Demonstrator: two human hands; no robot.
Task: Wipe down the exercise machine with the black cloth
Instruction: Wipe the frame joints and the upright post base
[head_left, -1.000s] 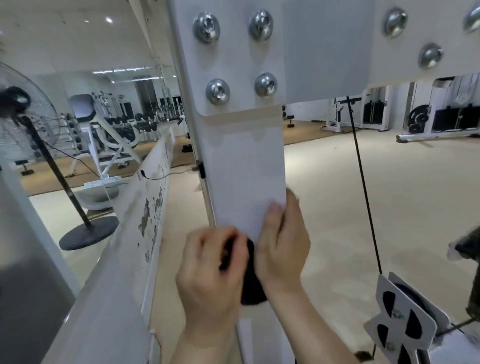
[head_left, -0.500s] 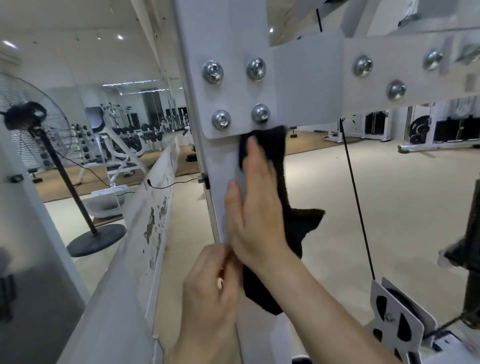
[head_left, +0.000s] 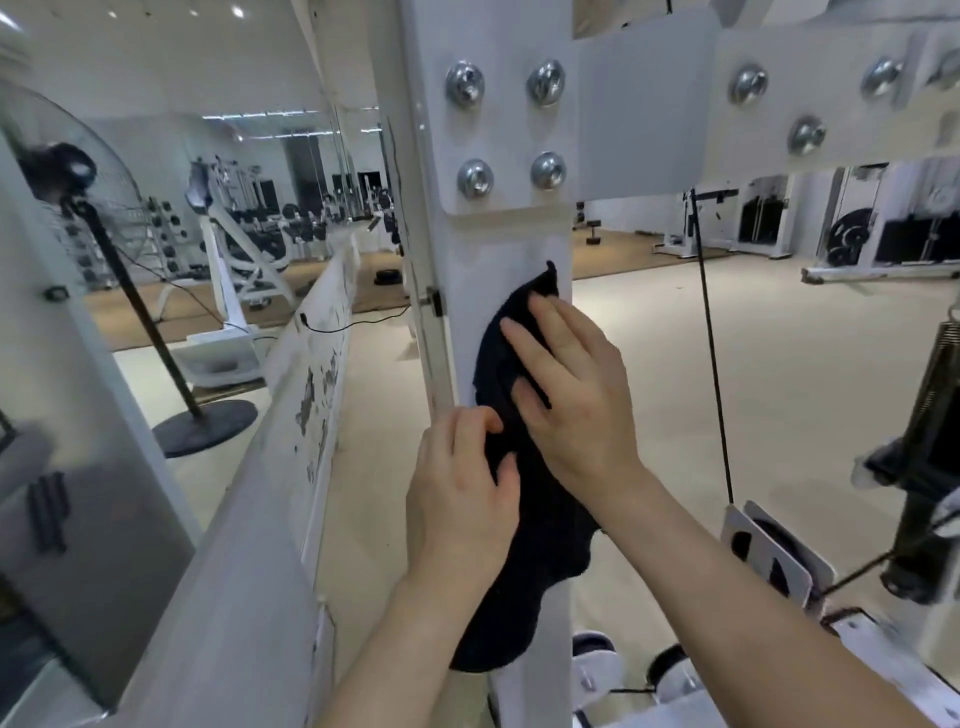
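Half a second on, slid the floppy black cloth (head_left: 537, 571) down from the bolted white plate (head_left: 511, 135) to mid white steel upright (head_left: 498, 270), pressed flat under the straight-fingered right hand (head_left: 576, 405), edge pinched by the left hand (head_left: 462, 504), so probably mid-stroke.

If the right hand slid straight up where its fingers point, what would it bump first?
Likely the bottom edge of the bolted plate above; the right hand lies flat on the black cloth on the white post.

The black cloth (head_left: 550, 545), crumpled, lies against the front face of the white exercise machine (head_left: 498, 249) upright, just below its bolted plate (head_left: 511, 135), lower end hanging loose
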